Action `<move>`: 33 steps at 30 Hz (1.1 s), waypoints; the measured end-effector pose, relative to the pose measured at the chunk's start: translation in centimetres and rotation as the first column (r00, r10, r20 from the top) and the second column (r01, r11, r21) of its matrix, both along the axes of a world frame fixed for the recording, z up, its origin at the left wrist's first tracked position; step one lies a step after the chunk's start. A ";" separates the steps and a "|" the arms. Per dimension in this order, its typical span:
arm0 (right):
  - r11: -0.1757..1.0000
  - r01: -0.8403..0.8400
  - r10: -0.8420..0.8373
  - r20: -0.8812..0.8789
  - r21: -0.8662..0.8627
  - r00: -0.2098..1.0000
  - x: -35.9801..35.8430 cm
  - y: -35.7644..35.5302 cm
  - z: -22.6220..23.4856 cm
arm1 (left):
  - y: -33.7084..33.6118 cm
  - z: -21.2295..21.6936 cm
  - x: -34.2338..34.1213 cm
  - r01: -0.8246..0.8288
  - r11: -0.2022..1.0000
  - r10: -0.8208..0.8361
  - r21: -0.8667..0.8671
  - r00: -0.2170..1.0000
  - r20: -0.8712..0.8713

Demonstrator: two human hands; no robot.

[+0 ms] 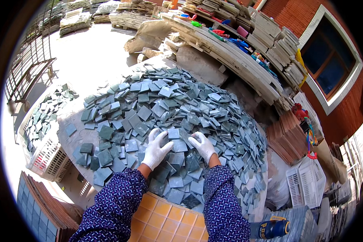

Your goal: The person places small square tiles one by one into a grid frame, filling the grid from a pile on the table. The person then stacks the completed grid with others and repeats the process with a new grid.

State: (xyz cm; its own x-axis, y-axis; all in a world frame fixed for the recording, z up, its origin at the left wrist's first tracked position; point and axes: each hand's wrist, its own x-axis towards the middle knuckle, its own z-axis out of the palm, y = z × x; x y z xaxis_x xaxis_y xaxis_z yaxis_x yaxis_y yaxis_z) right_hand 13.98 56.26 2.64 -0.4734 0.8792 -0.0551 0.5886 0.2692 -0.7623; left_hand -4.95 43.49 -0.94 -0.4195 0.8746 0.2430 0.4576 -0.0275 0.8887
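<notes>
The left white-gloved hand [156,151] is holding its fingers parted; the right white-gloved hand [203,147] is curling, its grip unclear. A square blue-grey stone tile [173,134] is lying between them, uncountable others crowding the pale surface [84,135]. One yellow gridded panel [171,220] is lying nearer, one blue bottle [272,229] rightward, one white plastic tile-filled crate [52,158] leftward.

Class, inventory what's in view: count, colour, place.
Square tiles: countless, grey-green, centre
Table: one, pale, beneath tiles
Gridded panel: one, yellow, lower centre
Bottle: one, blue, lower right
Crates: at least two, white, left, right
Panel stacks: several, reddish, lower left, right
Slab stacks: several, beige, top
Plastic items: several, multicoloured, upper right
Window: one, dark, upper right
Wall: one, red, upper right
Left hand: one, white-gloved, centre
Right hand: one, white-gloved, centre
Sleeves: two, blue, bottom
</notes>
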 end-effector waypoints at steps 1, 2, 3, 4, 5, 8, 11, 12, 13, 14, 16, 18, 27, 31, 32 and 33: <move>0.999 -0.016 0.016 -0.004 -0.029 1.000 0.1 0.7 -0.2 | -0.2 0.3 0.0 -0.024 1.000 0.025 -0.020 0.999 0.040; 0.998 -0.031 0.031 -0.008 -0.058 1.000 0.3 1.3 -0.4 | -0.4 0.5 0.1 -0.046 0.998 0.049 -0.040 0.996 0.080; 0.998 -0.027 0.027 -0.014 -0.054 1.000 0.9 1.6 -0.7 | -0.4 0.1 0.4 -0.046 0.998 0.049 -0.046 0.997 0.060; 0.998 -0.033 0.032 -0.020 -0.053 0.999 1.0 1.3 -0.7 | -0.4 -0.3 0.5 -0.055 0.997 0.057 -0.056 0.998 0.040; 0.998 -0.037 0.035 -0.025 -0.052 0.999 1.0 1.1 -0.8 | -0.4 -0.6 0.6 -0.012 0.997 0.017 -0.075 0.997 0.069; 0.989 -0.124 0.124 -0.006 -0.080 0.992 0.8 0.3 -0.1 | -0.5 -1.4 0.5 0.033 0.999 -0.030 -0.043 0.997 0.077; 0.988 -0.144 0.146 0.030 -0.051 0.989 1.3 -0.6 0.4 | -1.4 -1.4 0.8 0.104 0.993 -0.088 -0.056 0.967 0.241; 0.986 -0.153 0.154 0.019 -0.067 0.988 1.6 -1.0 0.7 | -1.7 -1.2 0.9 0.129 0.990 -0.108 -0.053 0.950 0.293; 0.958 -0.098 0.100 -0.006 -0.271 0.995 1.6 -2.1 2.0 | -2.2 -1.0 1.2 0.144 0.988 -0.118 -0.063 0.945 0.306; 0.941 -0.165 0.161 -0.039 -0.295 0.986 1.9 -2.1 1.5 | -2.5 -1.0 1.4 0.140 0.990 -0.120 -0.036 0.936 0.331; 0.962 -0.249 0.248 -0.020 -0.111 0.969 1.9 -3.1 2.3 | -3.2 -0.6 1.8 0.134 0.991 -0.129 0.012 0.916 0.380; 0.959 -0.233 0.245 0.062 -0.160 0.967 2.1 -3.7 2.7 | -4.1 0.7 2.2 0.206 0.978 -0.197 0.038 0.842 0.503; 0.971 -0.168 0.143 0.148 0.168 0.979 4.5 -11.7 0.4 | -9.1 2.7 3.4 0.375 0.925 -0.358 0.058 0.812 0.461; 0.983 -0.126 0.112 0.111 0.133 0.988 6.5 -18.2 0.8 | -14.7 2.4 5.4 0.406 0.912 -0.386 0.059 0.800 0.460; 0.979 -0.152 0.130 0.153 0.139 0.980 6.6 -20.0 1.6 | -16.6 2.7 5.9 0.435 0.900 -0.401 0.037 0.790 0.463; 0.979 -0.178 0.165 0.120 0.101 0.979 6.7 -22.4 2.6 | -18.6 2.4 6.4 0.429 0.902 -0.411 0.039 0.829 0.378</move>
